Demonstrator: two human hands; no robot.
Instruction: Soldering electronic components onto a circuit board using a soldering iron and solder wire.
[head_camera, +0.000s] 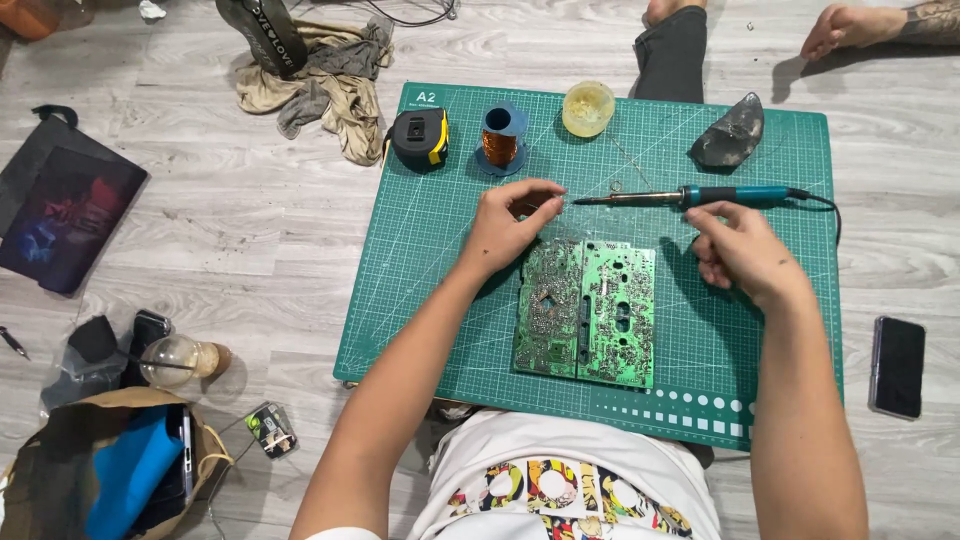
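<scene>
Our left hand (508, 222) hovers above the green circuit board's (588, 312) top edge, thumb and forefinger pinched together; whatever sits between them is too small to make out. The board lies flat on the green cutting mat (420, 290). Our right hand (742, 250) grips the soldering iron (690, 197), tip pointing left toward the pinch.

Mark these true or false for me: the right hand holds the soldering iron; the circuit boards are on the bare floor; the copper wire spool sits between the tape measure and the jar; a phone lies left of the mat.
1. The right hand holds the soldering iron: true.
2. The circuit boards lie on bare floor: false, on the green cutting mat.
3. The copper wire spool sits between tape measure and jar: true.
4. The phone lies left of the mat: false, right.
</scene>
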